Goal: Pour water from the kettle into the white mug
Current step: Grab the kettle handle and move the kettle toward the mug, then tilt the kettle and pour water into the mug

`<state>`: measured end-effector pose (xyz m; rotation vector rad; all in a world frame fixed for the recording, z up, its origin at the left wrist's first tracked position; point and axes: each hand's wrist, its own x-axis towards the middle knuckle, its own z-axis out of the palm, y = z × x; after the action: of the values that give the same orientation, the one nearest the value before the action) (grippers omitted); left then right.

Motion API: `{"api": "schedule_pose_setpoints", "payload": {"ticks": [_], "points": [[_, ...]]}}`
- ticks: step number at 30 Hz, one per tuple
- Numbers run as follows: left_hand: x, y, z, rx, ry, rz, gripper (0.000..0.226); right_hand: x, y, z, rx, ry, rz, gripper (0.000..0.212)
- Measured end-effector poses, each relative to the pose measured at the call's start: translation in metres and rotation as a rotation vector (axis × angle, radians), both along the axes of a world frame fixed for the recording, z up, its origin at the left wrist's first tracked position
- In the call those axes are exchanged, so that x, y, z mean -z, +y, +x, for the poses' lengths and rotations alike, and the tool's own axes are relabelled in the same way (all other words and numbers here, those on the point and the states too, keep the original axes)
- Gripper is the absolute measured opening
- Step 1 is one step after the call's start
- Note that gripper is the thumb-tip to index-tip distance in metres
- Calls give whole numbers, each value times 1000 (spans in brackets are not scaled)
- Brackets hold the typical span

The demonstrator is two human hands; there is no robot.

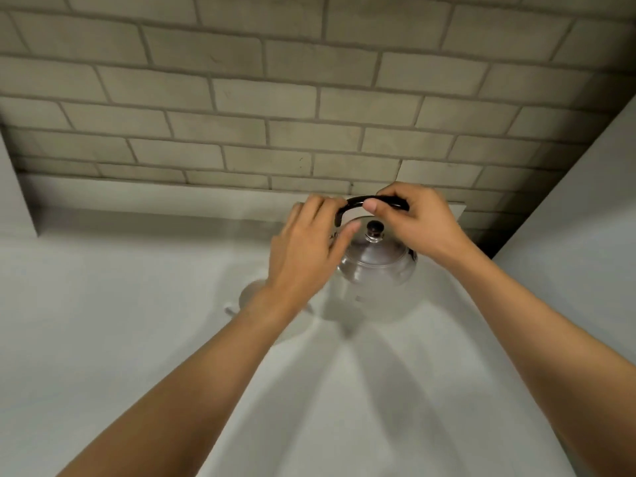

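The shiny round metal kettle has both hands on its black handle. Right hand holds it; left hand hides the white mug.

The white counter lies bare to the left and toward the viewer, giving open room there. At the back, the brick-patterned wall closes it off just behind the kettle. A pale side panel hems in the right. The white mug stands just left of the kettle, mostly hidden under the left hand, narrowing that side.
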<state>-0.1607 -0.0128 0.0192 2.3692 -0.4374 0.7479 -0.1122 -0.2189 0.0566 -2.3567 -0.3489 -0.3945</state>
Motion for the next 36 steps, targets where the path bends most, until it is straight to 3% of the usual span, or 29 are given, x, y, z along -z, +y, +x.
{"api": "schedule_pose_setpoints", "payload": {"ticks": [3, 7, 14, 25, 36], "points": [[23, -7, -40, 32, -51, 52, 43, -1, -1, -21, -7, 10, 18, 25], [42, -17, -66, 93, 61, 171, 59, 3, 3, -44, -44, 14, -13, 26], [55, -18, -86, 28, 222, 131, 69, 2, 9, -68, -66, 11, -76, 30], [67, -17, -93, 115, 371, -263, 71, -30, 39, -73, -169, -49, -246, 30], [70, -7, -90, 83, 364, -500, 71, -54, 82, -58, -341, -108, -482, 36]]}}
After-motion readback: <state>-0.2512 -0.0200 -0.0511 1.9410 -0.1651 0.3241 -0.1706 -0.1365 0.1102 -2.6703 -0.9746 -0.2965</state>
